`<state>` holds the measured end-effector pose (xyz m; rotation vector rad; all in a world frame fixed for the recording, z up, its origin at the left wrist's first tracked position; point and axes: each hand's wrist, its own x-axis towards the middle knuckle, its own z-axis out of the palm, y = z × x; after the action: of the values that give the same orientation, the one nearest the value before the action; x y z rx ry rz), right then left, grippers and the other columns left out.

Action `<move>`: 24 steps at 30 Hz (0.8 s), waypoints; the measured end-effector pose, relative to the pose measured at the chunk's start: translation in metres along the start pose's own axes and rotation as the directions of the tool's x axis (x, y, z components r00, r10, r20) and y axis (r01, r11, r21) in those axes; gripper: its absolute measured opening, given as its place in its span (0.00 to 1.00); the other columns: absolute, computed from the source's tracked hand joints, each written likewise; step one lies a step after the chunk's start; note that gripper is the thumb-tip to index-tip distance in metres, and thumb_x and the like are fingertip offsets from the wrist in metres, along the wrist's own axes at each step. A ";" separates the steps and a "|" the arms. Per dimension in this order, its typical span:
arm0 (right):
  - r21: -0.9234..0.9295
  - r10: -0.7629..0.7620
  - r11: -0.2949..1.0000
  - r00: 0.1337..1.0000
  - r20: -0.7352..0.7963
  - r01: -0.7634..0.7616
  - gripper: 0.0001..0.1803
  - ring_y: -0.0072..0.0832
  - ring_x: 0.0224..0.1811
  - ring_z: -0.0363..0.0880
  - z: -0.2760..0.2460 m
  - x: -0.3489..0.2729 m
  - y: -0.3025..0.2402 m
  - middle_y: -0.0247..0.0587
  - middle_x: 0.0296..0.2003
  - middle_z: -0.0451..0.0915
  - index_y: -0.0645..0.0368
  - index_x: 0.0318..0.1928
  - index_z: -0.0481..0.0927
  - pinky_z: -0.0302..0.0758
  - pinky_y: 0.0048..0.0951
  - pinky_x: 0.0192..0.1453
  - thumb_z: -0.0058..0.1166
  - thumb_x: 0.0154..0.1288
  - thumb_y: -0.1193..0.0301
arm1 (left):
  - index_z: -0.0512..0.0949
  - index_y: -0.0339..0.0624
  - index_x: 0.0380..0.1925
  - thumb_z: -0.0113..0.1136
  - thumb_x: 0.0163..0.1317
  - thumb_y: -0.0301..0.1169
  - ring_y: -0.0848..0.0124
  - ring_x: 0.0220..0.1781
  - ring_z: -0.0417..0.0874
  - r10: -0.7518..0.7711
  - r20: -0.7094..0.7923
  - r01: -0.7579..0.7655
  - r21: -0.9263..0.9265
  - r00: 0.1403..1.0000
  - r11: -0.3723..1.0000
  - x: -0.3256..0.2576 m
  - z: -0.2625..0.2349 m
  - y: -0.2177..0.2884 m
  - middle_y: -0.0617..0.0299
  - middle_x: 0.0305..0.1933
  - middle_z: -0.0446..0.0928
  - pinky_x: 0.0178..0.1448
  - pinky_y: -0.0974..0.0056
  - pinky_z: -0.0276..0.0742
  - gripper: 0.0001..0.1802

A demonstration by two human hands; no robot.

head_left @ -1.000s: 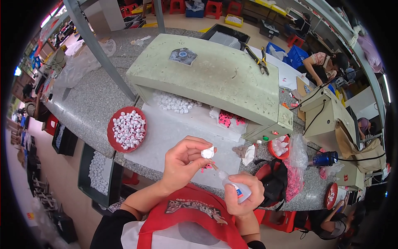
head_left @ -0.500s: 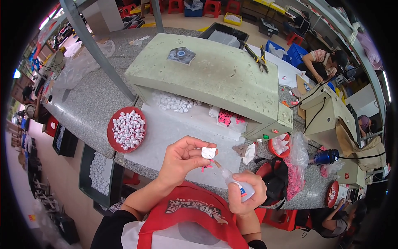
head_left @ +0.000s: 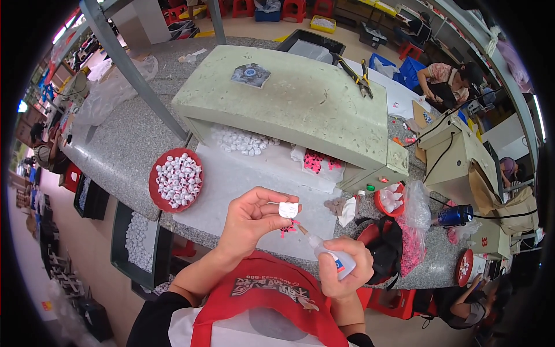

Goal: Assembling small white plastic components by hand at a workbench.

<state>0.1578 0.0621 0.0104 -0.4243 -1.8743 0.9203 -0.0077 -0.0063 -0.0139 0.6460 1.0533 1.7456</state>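
Between thumb and fingers, my left hand [head_left: 248, 218] pinches a small white moulded piece [head_left: 288, 210] above the paper-covered bench. My right hand [head_left: 347, 265] is wrapped round a small translucent glue bottle [head_left: 329, 253], whose narrow brownish nozzle points up and left toward the piece. A gap shows between the nozzle tip and the piece. Small pink pieces [head_left: 288, 230] lie on the white paper [head_left: 231, 191] beneath my hands. To the left stands a red bowl [head_left: 152, 184] full of white pieces with dark reddish marks.
A pale green metal housing [head_left: 283, 92] spans the bench, with pliers [head_left: 358, 80] on top. White pieces [head_left: 245, 141] and pink pieces [head_left: 317, 162] lie beneath it. A black bag [head_left: 383, 248] sits at right. A dark bin [head_left: 117, 243] stands lower left. Co-workers sit around, one at upper right [head_left: 448, 84].
The white piece has turned slightly in my left fingers and shifted a little left. The nozzle tip now sits a little lower and further from the piece. My right hand still grips the bottle.
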 end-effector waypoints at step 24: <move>-0.618 0.629 0.713 0.692 0.354 -0.332 0.06 0.41 0.33 0.77 0.059 -0.151 0.230 0.43 0.31 0.77 0.55 0.30 0.76 0.73 0.39 0.37 0.55 0.48 0.71 | 0.70 0.32 0.40 0.55 0.47 0.12 0.62 0.42 0.80 -0.055 -0.104 0.064 0.085 0.993 0.994 0.003 -0.028 -0.028 0.50 0.44 0.74 0.46 0.66 0.76 0.17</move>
<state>0.1548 0.0919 -0.2694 -1.1627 -2.6241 0.9427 -0.0182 -0.0089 -0.0517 0.5800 1.2137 1.7025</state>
